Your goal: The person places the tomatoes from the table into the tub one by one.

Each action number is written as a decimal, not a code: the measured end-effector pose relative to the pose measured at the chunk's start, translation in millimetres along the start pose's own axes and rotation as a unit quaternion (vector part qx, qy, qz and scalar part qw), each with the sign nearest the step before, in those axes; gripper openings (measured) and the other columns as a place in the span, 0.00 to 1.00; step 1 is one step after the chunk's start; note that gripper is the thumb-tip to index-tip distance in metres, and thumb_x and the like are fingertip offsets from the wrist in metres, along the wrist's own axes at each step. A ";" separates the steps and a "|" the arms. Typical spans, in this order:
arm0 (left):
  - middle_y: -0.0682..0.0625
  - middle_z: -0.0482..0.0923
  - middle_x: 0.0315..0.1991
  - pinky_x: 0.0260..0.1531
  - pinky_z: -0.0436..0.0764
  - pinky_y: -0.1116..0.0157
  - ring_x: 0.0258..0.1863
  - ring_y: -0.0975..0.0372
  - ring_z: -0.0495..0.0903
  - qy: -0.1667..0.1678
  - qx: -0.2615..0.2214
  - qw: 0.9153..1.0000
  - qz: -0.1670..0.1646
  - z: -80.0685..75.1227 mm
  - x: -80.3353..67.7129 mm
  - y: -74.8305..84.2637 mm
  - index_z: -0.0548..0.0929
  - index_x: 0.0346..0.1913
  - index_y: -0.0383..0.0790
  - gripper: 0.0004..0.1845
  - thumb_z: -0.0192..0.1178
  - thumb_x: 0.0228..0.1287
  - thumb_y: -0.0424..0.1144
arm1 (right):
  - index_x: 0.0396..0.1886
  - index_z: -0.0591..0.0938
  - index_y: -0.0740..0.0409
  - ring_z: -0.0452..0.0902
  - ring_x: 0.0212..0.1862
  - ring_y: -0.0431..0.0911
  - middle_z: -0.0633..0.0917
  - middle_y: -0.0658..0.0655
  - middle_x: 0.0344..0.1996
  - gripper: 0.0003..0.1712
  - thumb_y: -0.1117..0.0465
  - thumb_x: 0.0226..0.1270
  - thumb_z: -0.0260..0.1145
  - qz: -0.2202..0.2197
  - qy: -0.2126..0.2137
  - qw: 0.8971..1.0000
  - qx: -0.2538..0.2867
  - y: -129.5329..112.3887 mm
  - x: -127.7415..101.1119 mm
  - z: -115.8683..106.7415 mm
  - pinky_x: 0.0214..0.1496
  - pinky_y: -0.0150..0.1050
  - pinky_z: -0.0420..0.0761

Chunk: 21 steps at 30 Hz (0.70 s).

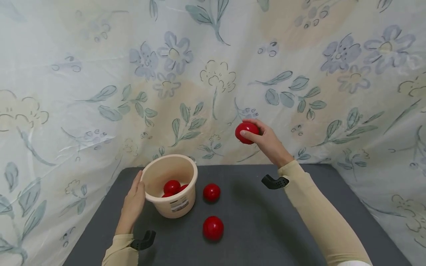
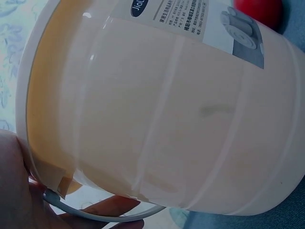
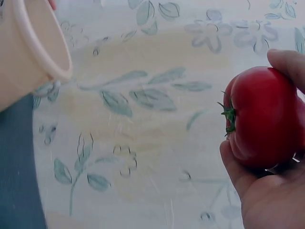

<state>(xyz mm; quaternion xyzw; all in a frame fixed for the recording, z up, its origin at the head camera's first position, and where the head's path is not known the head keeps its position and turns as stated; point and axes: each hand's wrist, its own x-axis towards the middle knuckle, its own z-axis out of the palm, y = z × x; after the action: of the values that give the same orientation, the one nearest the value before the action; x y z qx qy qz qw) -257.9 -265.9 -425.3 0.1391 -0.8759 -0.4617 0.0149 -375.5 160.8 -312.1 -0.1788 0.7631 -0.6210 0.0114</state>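
Observation:
My right hand (image 1: 263, 138) is raised above the table's far side and grips a red tomato (image 1: 246, 132); in the right wrist view the tomato (image 3: 264, 117) shows its green stem between my thumb and fingers. A cream plastic bucket (image 1: 173, 186) stands on the dark grey table (image 1: 266, 229) at the left, with a few red tomatoes (image 1: 172, 187) inside. My left hand (image 1: 133, 203) rests with straight fingers against the bucket's left wall. The bucket (image 2: 181, 109) fills the left wrist view. Two more tomatoes lie on the table, one (image 1: 211, 192) right of the bucket, one (image 1: 213, 228) nearer me.
A floral cloth (image 1: 199, 74) hangs behind and around the table. The bucket's rim (image 3: 33, 43) shows at the upper left of the right wrist view. Black wrist mounts (image 1: 274, 181) sit on both beige sleeves.

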 end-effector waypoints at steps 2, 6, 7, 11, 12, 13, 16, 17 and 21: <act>0.45 0.42 0.83 0.70 0.48 0.27 0.81 0.39 0.44 0.002 -0.001 1.000 -0.002 -0.4 -0.5 -0.5 0.37 0.81 0.69 0.32 0.21 0.78 0.62 | 0.74 0.68 0.48 0.66 0.67 0.53 0.71 0.55 0.69 0.38 0.49 0.68 0.69 -0.005 -0.006 1.000 0.013 -3.9 6.2 7.9 0.53 0.37 0.83; 0.43 0.43 0.83 0.70 0.49 0.27 0.81 0.38 0.45 0.007 -0.002 1.000 0.001 -1.4 -2.6 -1.3 0.38 0.81 0.68 0.32 0.22 0.78 0.62 | 0.74 0.68 0.51 0.67 0.67 0.53 0.71 0.56 0.68 0.36 0.53 0.69 0.68 -0.012 -0.026 0.999 0.030 -8.7 16.8 25.0 0.54 0.37 0.84; 0.43 0.44 0.83 0.70 0.49 0.27 0.81 0.38 0.45 0.009 -0.002 1.000 0.001 -1.8 -3.2 -1.7 0.38 0.81 0.68 0.32 0.22 0.78 0.62 | 0.74 0.68 0.52 0.67 0.67 0.53 0.72 0.56 0.68 0.36 0.54 0.69 0.68 -0.011 -0.030 0.999 0.034 -9.6 19.1 29.2 0.54 0.38 0.84; 0.44 0.45 0.83 0.71 0.50 0.28 0.81 0.39 0.45 0.012 0.001 1.000 0.004 -3.1 -4.2 -2.4 0.39 0.81 0.70 0.31 0.23 0.78 0.62 | 0.74 0.68 0.53 0.68 0.66 0.54 0.73 0.56 0.67 0.36 0.55 0.69 0.68 -0.012 -0.045 0.998 0.042 -13.1 26.8 44.3 0.57 0.43 0.83; 0.44 0.45 0.83 0.71 0.50 0.28 0.81 0.39 0.46 0.013 0.001 1.000 0.005 -3.3 -4.0 -2.5 0.39 0.81 0.70 0.31 0.23 0.78 0.62 | 0.74 0.68 0.52 0.68 0.66 0.54 0.73 0.56 0.67 0.36 0.55 0.69 0.68 -0.011 -0.049 0.998 0.043 -13.5 28.5 47.6 0.58 0.44 0.83; 0.45 0.45 0.83 0.71 0.50 0.28 0.81 0.39 0.46 0.014 0.000 1.000 0.004 -3.4 -3.6 -2.3 0.40 0.81 0.70 0.31 0.23 0.78 0.62 | 0.74 0.68 0.53 0.68 0.67 0.54 0.73 0.56 0.67 0.36 0.55 0.68 0.68 -0.010 -0.051 0.998 0.045 -13.8 30.1 50.9 0.58 0.45 0.83; 0.45 0.45 0.83 0.71 0.50 0.29 0.81 0.40 0.46 0.013 -0.001 1.000 0.007 -2.7 -2.1 -1.0 0.40 0.81 0.70 0.32 0.24 0.78 0.63 | 0.75 0.67 0.52 0.68 0.67 0.54 0.73 0.56 0.67 0.37 0.55 0.68 0.69 -0.004 -0.057 0.997 0.050 -12.4 34.2 59.7 0.59 0.44 0.82; 0.46 0.45 0.83 0.71 0.50 0.29 0.81 0.40 0.47 0.014 -0.002 1.000 0.007 -2.5 -1.5 -0.6 0.40 0.81 0.70 0.32 0.24 0.78 0.63 | 0.75 0.67 0.52 0.68 0.67 0.54 0.73 0.56 0.67 0.37 0.55 0.68 0.69 -0.002 -0.059 0.997 0.052 -11.8 35.3 62.9 0.59 0.44 0.82; 0.46 0.45 0.83 0.72 0.51 0.29 0.81 0.41 0.48 0.017 -0.006 1.000 0.008 -1.7 0.6 0.4 0.41 0.82 0.68 0.32 0.24 0.79 0.62 | 0.75 0.67 0.52 0.68 0.68 0.54 0.73 0.56 0.68 0.37 0.55 0.68 0.68 -0.005 -0.071 0.996 0.056 -10.3 38.5 77.5 0.59 0.43 0.82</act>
<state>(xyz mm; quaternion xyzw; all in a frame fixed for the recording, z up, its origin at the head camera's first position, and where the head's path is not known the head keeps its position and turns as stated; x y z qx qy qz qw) -258.3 -267.2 -424.1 0.1395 -0.8739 -0.4644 0.0342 -390.3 74.9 -312.2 -0.2257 0.7232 -0.6487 0.0724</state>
